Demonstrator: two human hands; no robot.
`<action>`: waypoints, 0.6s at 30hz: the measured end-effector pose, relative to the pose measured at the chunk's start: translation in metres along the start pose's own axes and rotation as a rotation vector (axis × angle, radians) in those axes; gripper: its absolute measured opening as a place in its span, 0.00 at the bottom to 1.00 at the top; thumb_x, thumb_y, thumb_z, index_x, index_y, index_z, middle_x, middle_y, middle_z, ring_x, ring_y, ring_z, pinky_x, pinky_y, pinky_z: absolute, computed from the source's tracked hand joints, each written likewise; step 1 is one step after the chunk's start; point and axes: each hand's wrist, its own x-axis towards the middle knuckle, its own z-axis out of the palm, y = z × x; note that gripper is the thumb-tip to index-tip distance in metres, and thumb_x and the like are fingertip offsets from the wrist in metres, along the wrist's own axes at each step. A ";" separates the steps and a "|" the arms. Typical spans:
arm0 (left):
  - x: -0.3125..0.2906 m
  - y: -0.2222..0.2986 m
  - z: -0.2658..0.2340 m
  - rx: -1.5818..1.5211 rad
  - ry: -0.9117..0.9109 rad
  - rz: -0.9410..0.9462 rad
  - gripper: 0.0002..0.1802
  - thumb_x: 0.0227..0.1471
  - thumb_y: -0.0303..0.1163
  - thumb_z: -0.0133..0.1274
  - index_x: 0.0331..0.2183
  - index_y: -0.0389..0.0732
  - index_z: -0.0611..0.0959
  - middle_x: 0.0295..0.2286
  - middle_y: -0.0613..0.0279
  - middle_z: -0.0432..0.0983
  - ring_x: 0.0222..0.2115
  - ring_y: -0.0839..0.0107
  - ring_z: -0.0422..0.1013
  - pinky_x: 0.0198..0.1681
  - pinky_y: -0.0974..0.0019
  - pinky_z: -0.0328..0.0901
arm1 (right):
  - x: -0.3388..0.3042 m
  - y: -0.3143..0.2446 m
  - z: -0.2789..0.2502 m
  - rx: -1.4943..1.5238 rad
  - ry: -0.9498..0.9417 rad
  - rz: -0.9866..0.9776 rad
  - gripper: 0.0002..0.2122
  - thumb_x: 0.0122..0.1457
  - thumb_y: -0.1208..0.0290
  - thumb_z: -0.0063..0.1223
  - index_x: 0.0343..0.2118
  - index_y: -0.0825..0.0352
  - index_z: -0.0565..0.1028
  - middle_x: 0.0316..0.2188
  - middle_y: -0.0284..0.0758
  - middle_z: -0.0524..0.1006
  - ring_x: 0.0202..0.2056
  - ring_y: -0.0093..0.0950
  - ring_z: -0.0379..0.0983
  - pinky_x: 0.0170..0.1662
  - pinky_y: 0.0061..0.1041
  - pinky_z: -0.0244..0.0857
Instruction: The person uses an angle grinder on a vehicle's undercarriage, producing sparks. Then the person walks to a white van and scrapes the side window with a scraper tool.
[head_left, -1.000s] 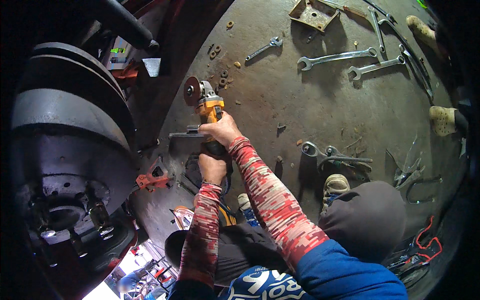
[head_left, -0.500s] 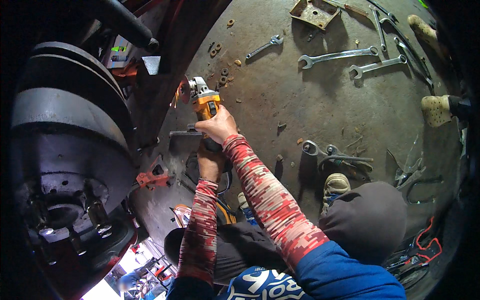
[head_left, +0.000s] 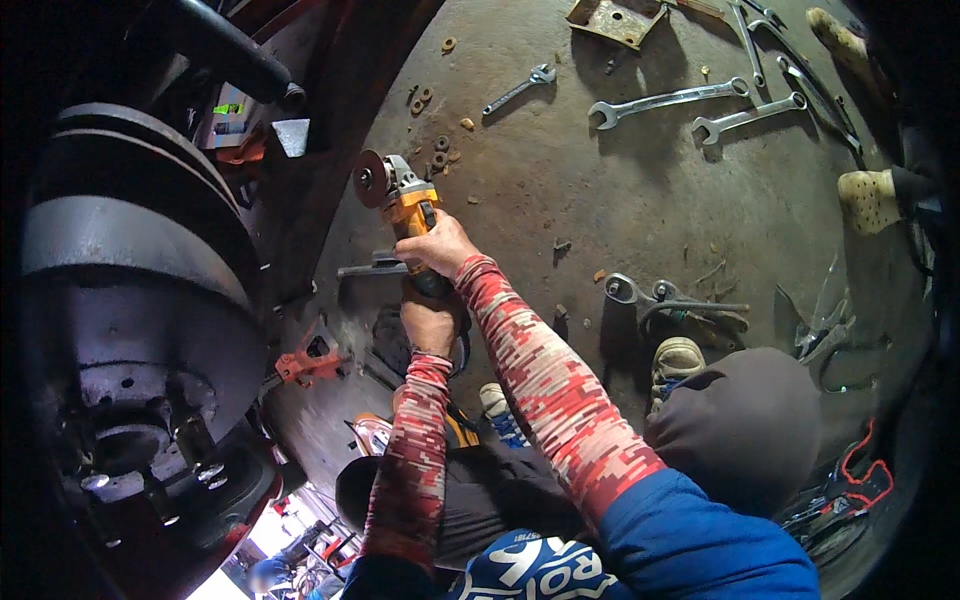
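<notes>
Yellow-and-black angle grinder (head_left: 411, 212) with round reddish-brown disc (head_left: 369, 172) above grey concrete floor (head_left: 560, 190), disc near long dark beam (head_left: 335, 120). Right hand (head_left: 443, 246) wrapped round grinder's body; left hand (head_left: 430, 324) closed round rear end. Silver adjustable wrench (head_left: 515, 93) lying beyond.

The head view looks steeply down from the person's own head, upright, through the left of two side-by-side fisheye lenses. It faces past the blue shirt (head_left: 690, 540) and bent knee (head_left: 750, 430) to the floor (head_left: 560, 340). The shirt and knee look near, the wrenches (head_left: 668, 104) at upper right farther off. The left hand (head_left: 430, 325) and right hand (head_left: 442, 247) show left of centre, while a dark drum (head_left: 140, 240) looms large along the left. Blackness rings the wide, bent rim.
</notes>
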 end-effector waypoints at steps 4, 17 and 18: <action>0.002 0.003 0.010 -0.023 0.064 0.015 0.32 0.43 0.38 0.66 0.48 0.35 0.73 0.37 0.42 0.81 0.42 0.49 0.79 0.43 0.55 0.71 | 0.006 -0.002 -0.006 -0.040 -0.051 -0.044 0.33 0.37 0.65 0.72 0.49 0.69 0.72 0.40 0.37 0.78 0.40 0.28 0.76 0.47 0.28 0.71; 0.005 -0.007 0.031 -0.061 0.086 0.010 0.35 0.43 0.40 0.68 0.49 0.37 0.71 0.35 0.46 0.82 0.37 0.52 0.80 0.39 0.56 0.72 | 0.022 0.004 -0.020 -0.086 -0.122 -0.076 0.32 0.38 0.65 0.72 0.49 0.68 0.72 0.39 0.36 0.78 0.41 0.28 0.76 0.49 0.29 0.70; 0.005 -0.006 0.031 -0.031 0.088 0.015 0.35 0.43 0.40 0.68 0.49 0.37 0.71 0.35 0.46 0.82 0.37 0.52 0.80 0.39 0.56 0.72 | 0.023 0.005 -0.019 -0.104 -0.113 -0.060 0.32 0.38 0.66 0.71 0.49 0.68 0.72 0.39 0.36 0.78 0.41 0.28 0.76 0.49 0.29 0.70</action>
